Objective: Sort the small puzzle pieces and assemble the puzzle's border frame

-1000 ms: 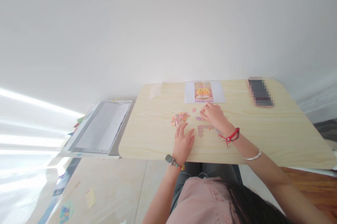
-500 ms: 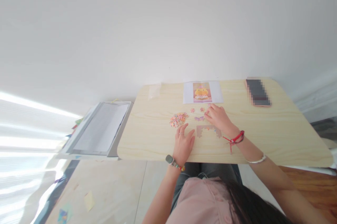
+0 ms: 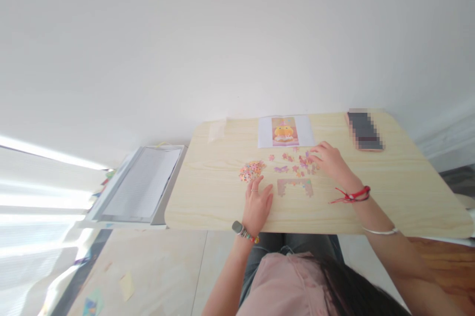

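Drawn rightward since the earlier frame, the right hand [image 3: 331,161] uncovers more scattered jigsaw pieces [image 3: 303,162] in the head view, pink and purple ones mostly. Its fingers curl loosely at their right edge; whether they pinch one, I cannot tell. The left hand [image 3: 257,205], fingers spread and gripping nothing, lies near a multicoloured pile of pieces [image 3: 251,170] at left. Between the hands, nearer, the joined puzzle section [image 3: 293,182] forms a dusty-pink arch, its knobbly inner edge flecked orange and green.
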{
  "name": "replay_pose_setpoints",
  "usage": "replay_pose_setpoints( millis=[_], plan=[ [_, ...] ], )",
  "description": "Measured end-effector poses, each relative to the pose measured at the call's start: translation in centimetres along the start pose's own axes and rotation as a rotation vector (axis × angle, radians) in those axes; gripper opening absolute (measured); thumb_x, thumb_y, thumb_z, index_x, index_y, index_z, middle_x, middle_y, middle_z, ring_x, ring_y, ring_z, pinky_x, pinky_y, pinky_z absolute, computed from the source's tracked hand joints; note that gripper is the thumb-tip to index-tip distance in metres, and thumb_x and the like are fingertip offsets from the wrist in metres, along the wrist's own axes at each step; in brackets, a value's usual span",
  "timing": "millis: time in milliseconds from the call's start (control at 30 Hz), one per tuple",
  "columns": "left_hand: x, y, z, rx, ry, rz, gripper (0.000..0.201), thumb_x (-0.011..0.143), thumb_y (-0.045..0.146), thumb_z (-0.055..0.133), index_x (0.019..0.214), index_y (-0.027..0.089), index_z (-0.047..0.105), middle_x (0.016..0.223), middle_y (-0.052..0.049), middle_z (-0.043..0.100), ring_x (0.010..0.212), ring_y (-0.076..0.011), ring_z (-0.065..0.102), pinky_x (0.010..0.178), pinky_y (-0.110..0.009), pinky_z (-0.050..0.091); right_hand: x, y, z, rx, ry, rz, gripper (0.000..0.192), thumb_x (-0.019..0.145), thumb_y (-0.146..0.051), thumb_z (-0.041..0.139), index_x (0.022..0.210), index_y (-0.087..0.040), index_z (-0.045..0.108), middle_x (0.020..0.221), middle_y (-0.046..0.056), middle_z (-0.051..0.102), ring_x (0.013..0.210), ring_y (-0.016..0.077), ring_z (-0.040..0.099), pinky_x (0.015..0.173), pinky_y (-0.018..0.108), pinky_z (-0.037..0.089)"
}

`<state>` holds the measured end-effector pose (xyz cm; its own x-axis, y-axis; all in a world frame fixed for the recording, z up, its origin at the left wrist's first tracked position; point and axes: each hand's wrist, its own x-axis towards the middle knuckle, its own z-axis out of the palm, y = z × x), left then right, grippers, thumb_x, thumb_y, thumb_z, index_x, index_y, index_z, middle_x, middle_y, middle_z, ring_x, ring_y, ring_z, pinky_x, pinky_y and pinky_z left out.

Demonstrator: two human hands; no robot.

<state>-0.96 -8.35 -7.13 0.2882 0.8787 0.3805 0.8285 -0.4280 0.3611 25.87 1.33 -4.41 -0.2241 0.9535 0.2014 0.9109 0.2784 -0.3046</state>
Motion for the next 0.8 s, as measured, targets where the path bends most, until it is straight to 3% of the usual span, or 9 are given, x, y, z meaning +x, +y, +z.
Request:
replay_pose_setpoints(
  millis=[133, 267, 467, 600, 800],
  plan=[
    [0.3, 0.4, 0.0, -0.014, -0.006, 0.000, 0.022, 0.082, 0.013, 0.050, 0.101, 0.020, 0.058, 0.124, -0.011, 0.038, 0.117, -0.0269, 0.038, 0.095, -0.050, 0.043, -1.2, 2.6, -0.2, 0.018, 0.018, 0.030, 0.018, 0.080, -0.025, 0.049, 0.087, -0.016, 0.063, 0.092, 0.009, 0.058, 0.083, 0.0211, 0.056, 0.073, 0.033, 0.042],
    [0.4, 0.5, -0.1, -0.018, 0.007, 0.007, 0.023, 0.082, 0.013, 0.050, 0.102, 0.021, 0.058, 0.123, -0.010, 0.038, 0.118, -0.0267, 0.038, 0.095, -0.050, 0.042, -1.9, 2.9, 0.3, 0.065, -0.010, 0.021, 0.018, 0.080, -0.025, 0.049, 0.086, -0.017, 0.064, 0.087, 0.008, 0.058, 0.081, 0.0202, 0.056, 0.073, 0.033, 0.043],
    [0.1, 0.2, -0.3, -0.007, 0.002, 0.012, 0.022, 0.081, 0.012, 0.051, 0.101, 0.020, 0.059, 0.123, -0.011, 0.039, 0.117, -0.0263, 0.039, 0.097, -0.049, 0.042, -0.7, -1.4, 0.6, 0.113, -0.042, -0.046, 0.018, 0.083, -0.027, 0.047, 0.082, -0.019, 0.063, 0.085, 0.006, 0.057, 0.079, 0.0173, 0.055, 0.072, 0.029, 0.040],
    [0.1, 0.2, -0.4, 0.007, 0.004, 0.010, 0.022, 0.081, 0.013, 0.051, 0.100, 0.020, 0.058, 0.123, -0.011, 0.038, 0.117, -0.0261, 0.039, 0.096, -0.049, 0.042, 1.0, -4.5, 1.9, -0.024, -0.063, -0.080, 0.015, 0.081, -0.028, 0.051, 0.079, -0.017, 0.060, 0.088, 0.008, 0.057, 0.082, 0.0197, 0.054, 0.071, 0.031, 0.037],
    [-0.2, -0.1, -0.6, 0.018, 0.026, -0.001, 0.023, 0.080, 0.011, 0.051, 0.100, 0.020, 0.058, 0.123, -0.010, 0.038, 0.118, -0.0265, 0.037, 0.094, -0.048, 0.044, 2.0, -4.6, 3.2, -0.044, -0.096, -0.038, 0.013, 0.081, -0.028, 0.052, 0.076, -0.017, 0.057, 0.088, 0.007, 0.057, 0.081, 0.0194, 0.054, 0.067, 0.029, 0.035]
  ],
)
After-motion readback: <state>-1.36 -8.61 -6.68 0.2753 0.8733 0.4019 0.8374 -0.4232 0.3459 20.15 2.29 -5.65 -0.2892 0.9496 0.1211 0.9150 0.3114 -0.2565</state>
